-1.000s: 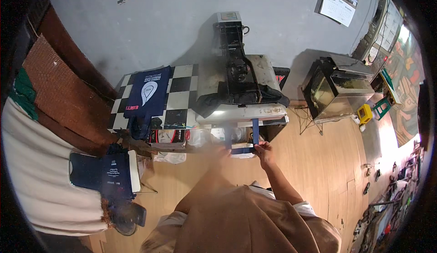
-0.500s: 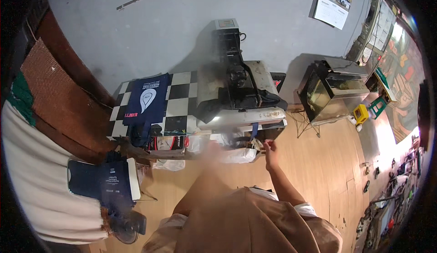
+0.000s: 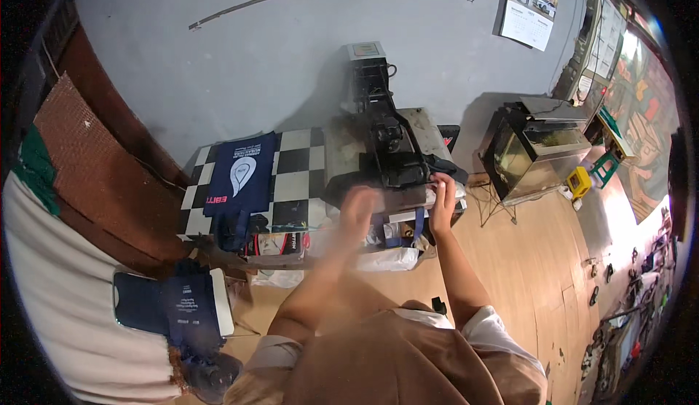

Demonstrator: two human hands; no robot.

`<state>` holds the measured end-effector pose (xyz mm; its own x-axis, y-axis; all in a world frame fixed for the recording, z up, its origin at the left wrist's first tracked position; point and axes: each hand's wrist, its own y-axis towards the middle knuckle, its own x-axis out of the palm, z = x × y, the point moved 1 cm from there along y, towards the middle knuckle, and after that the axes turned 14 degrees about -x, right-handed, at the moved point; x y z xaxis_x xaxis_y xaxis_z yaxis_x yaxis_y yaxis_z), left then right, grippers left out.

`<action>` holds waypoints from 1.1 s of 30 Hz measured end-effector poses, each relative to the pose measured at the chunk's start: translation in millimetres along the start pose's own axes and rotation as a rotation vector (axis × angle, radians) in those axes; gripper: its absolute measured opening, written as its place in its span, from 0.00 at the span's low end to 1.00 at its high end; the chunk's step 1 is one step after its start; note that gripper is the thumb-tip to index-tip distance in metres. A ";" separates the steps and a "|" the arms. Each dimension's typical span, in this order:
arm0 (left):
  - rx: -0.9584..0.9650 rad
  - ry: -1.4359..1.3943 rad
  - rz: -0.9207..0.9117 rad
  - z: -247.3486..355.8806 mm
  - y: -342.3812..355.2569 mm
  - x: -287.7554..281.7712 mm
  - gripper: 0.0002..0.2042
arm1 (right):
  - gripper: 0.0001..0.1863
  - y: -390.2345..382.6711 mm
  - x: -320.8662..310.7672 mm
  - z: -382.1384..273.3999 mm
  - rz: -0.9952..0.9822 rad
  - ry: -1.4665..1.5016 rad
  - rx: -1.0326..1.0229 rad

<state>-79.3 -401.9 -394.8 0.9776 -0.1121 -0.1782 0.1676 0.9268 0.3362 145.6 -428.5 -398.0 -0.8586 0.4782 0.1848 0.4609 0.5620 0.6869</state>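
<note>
A black heat press point(image 3: 389, 143) stands on the checkered table, with dark cloth point(image 3: 448, 168) at its lower plate. My left hand point(image 3: 360, 205), hazy and blurred, is at the plate's front left; its fingers cannot be made out clearly. My right hand point(image 3: 443, 197) rests at the front right edge, fingers slightly bent and reaching onto the dark cloth. Blue straps point(image 3: 419, 226) hang below the press between my hands. A printed navy bag point(image 3: 244, 164) lies flat to the left.
The checkered tabletop point(image 3: 295, 150) holds the press and bag, with packages point(image 3: 269, 245) on a shelf below. More navy bags point(image 3: 189, 296) lie on a board at lower left. A fish tank point(image 3: 531, 157) stands at right, near a yellow object point(image 3: 579, 181).
Both hands have moved up from the hanging blue straps to the press's front edge; my right hand has let go of the strap. The scene sits slightly lower in the view.
</note>
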 end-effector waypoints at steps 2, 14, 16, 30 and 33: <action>0.230 0.031 0.049 14.3 24.8 1.6 0.08 | 0.15 12.8 12.4 -0.9 -0.039 -0.066 0.000; 0.577 0.356 -0.037 -8.8 112.6 16.1 0.15 | 0.10 73.1 34.5 17.8 -0.391 -0.027 -0.502; 0.549 0.137 -0.054 -13.3 113.9 23.0 0.09 | 0.11 72.6 32.4 29.4 -0.396 0.014 -0.505; 0.510 0.005 0.096 -5.8 111.5 42.2 0.16 | 0.14 77.5 49.2 28.6 -0.227 0.031 -0.528; 0.477 0.045 0.102 0.7 107.6 44.6 0.14 | 0.14 77.0 45.8 25.2 -0.235 0.012 -0.505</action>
<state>-17.6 -307.4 -366.0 0.9873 -0.0042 -0.1588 0.1216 0.6632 0.7385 147.4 -346.3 -354.4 -0.9292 0.3694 -0.0084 0.0940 0.2583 0.9615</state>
